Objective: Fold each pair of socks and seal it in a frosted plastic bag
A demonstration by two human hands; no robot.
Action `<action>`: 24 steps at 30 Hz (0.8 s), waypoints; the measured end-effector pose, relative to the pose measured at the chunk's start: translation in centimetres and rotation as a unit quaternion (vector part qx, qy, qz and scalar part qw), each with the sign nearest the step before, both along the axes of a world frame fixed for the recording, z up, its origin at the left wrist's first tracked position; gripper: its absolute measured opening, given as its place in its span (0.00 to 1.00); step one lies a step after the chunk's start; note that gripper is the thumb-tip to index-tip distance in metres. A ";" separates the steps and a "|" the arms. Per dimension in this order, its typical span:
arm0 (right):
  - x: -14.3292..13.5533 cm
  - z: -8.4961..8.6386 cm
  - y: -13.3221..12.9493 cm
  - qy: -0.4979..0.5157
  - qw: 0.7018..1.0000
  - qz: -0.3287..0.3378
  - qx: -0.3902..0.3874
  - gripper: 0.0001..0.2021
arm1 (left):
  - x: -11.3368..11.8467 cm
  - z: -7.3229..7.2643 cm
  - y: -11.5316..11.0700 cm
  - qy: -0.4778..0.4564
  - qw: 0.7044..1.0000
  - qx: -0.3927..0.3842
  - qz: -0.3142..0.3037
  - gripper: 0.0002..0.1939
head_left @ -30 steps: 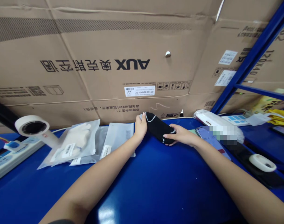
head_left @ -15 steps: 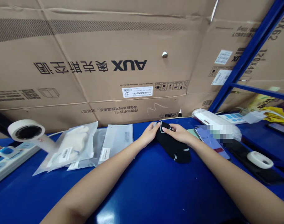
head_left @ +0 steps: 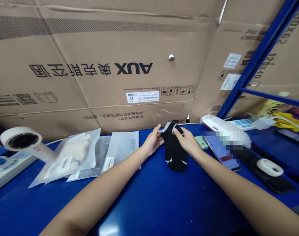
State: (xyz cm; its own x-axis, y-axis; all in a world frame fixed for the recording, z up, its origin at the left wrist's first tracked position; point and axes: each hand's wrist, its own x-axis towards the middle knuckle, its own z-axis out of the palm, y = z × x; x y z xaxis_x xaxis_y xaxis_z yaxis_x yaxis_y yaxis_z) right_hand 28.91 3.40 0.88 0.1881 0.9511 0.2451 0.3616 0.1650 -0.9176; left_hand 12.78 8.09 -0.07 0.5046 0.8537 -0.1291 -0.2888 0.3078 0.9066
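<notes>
Black socks with grey-white marks (head_left: 175, 150) hang over the blue table, cuff end up and toe end toward me. My right hand (head_left: 186, 141) grips them at the upper right, thumb on top and the other fingers hidden behind. At the cuff's left edge is my left hand (head_left: 153, 140), its fingers apart and the thumb raised; the fingertips are at the fabric without closing on it.
On the left lie clear bags with white contents (head_left: 75, 150), a flatter bag (head_left: 122, 147), a white handheld fan (head_left: 24, 139) and a power strip (head_left: 14, 170). Right: a green case (head_left: 201, 142), phone (head_left: 221, 152), white wrapped item (head_left: 225, 131) and white oval object (head_left: 269, 167). Cardboard (head_left: 102, 39) stands behind.
My left hand has let go of the cuff and opened slightly to the left. The socks have swung more upright, toe end moving left, still in my right hand. The green case is more exposed.
</notes>
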 end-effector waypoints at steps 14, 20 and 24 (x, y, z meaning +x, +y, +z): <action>4.3 3.7 0.4 0.123 0.986 -0.011 -0.113 0.23 | -1.1 2.1 -1.3 0.190 0.936 0.223 -0.196 0.23; 4.4 3.8 -0.4 -0.080 0.981 0.113 -0.136 0.19 | -2.7 3.7 -0.4 0.267 0.868 0.273 -0.318 0.16; 3.9 3.2 -0.1 -0.111 0.982 0.129 -0.088 0.16 | -3.4 4.0 0.8 0.326 0.855 0.301 -0.270 0.14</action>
State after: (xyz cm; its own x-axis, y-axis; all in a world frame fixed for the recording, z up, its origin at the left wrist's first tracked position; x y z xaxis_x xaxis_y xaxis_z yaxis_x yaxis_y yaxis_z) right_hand 32.82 3.28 4.08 -0.1041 0.9913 0.0809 0.5222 0.1237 -0.8438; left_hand 9.39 8.89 3.97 0.8339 0.5304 -0.1528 0.3754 -0.3419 0.8615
